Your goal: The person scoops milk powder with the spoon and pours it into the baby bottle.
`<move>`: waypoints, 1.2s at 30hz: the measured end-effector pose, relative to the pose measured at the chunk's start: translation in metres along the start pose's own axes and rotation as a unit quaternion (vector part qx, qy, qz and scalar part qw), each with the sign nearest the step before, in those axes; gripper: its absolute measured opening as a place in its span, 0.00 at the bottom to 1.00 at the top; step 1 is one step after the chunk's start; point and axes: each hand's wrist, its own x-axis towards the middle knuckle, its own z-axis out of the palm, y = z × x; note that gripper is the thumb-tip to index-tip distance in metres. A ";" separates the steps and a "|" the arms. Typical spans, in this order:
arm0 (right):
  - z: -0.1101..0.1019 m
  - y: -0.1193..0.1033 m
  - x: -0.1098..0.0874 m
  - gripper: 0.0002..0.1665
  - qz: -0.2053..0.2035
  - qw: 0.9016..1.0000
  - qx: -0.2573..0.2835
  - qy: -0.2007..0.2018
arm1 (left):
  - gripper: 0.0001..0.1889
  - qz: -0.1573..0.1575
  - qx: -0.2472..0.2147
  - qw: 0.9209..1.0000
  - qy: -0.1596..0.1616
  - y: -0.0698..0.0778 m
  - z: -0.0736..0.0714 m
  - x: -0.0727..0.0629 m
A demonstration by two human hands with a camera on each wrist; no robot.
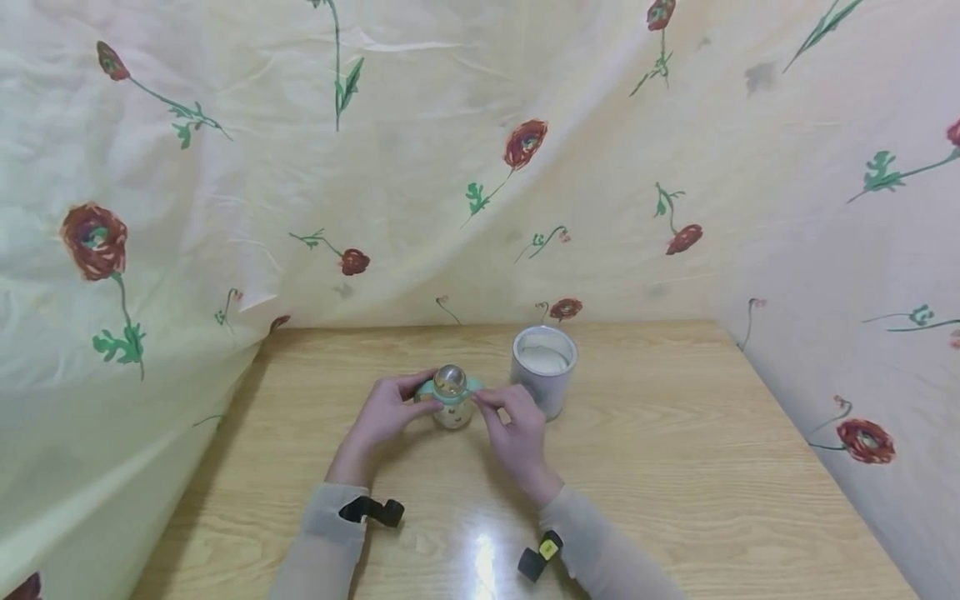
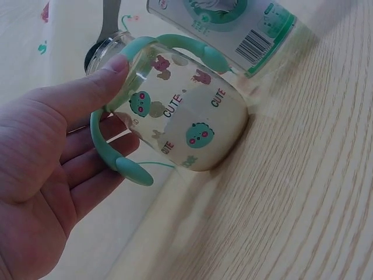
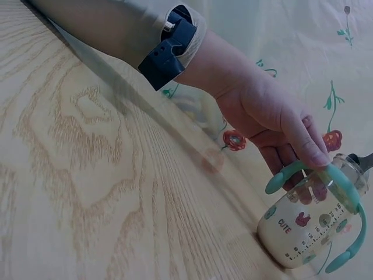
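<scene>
A clear baby bottle with mint-green handles and "CUTE" prints stands on the table, its lower part filled with something whitish. My left hand grips it near the neck, the thumb on the green collar and the fingers behind a handle. A dark grey scoop sits at the bottle's open mouth; its handle also shows in the right wrist view. My right hand is on the other side of the mouth, pinching the scoop's handle, which its fingers mostly hide in the head view.
An open milk powder can with a pale interior stands just behind my right hand; its barcode faces the left wrist view. The wooden table meets flower-patterned cloth at the back and sides.
</scene>
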 end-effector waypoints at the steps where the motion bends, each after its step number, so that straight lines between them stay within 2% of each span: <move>1: 0.000 0.000 0.001 0.12 -0.003 1.000 0.000 0.002 | 0.32 0.003 -0.001 1.000 0.000 0.001 0.000 0.001; 17: -0.002 -0.005 0.002 0.13 -0.017 1.000 -0.010 -0.004 | 0.32 -0.002 -0.003 1.000 0.004 0.001 0.002 -0.003; 36: -0.004 -0.008 0.006 0.14 0.010 1.000 -0.013 -0.005 | 0.32 0.002 0.001 1.000 0.008 0.003 0.003 -0.001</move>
